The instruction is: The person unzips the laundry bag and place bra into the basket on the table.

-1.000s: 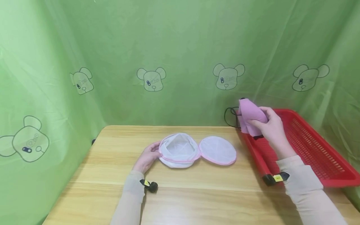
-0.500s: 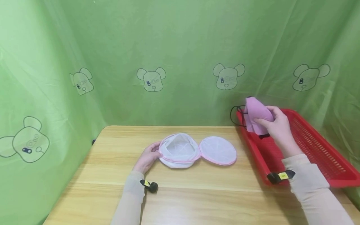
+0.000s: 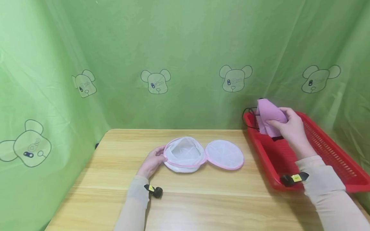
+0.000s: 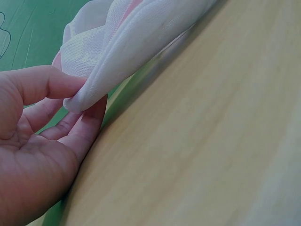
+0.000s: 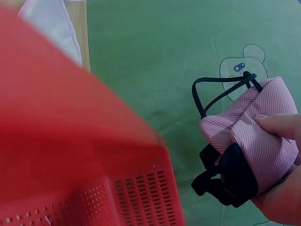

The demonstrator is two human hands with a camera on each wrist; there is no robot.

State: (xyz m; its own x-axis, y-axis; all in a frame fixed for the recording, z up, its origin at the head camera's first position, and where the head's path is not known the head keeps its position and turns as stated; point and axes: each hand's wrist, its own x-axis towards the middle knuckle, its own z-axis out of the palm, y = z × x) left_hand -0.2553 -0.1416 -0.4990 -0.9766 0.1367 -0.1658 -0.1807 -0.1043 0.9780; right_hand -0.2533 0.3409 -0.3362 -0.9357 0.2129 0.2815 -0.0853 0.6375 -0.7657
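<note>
My left hand (image 3: 151, 163) pinches the left rim of a round white mesh laundry bag (image 3: 184, 166) with pink trim; thumb and fingers close on its edge in the left wrist view. The bag sits on the table, its round mesh lid (image 3: 224, 154) folded out flat to the right. Up at the right, my right hand (image 3: 292, 128) grips what looks like a folded pink ribbed bra (image 3: 270, 117) above the far left part of a red plastic basket (image 3: 263, 160). Black straps (image 5: 207, 80) and a black band hang from it in the right wrist view.
The red basket has slotted sides and stands along the table's right side. A wooden table (image 3: 185, 205) spans the front. Green curtains (image 3: 190, 41) with bear-head drawings enclose the back and both sides.
My right hand has moved rightward with the pink bra, from the basket's left edge to farther over the basket. The left hand and the laundry bag have stayed in place.
</note>
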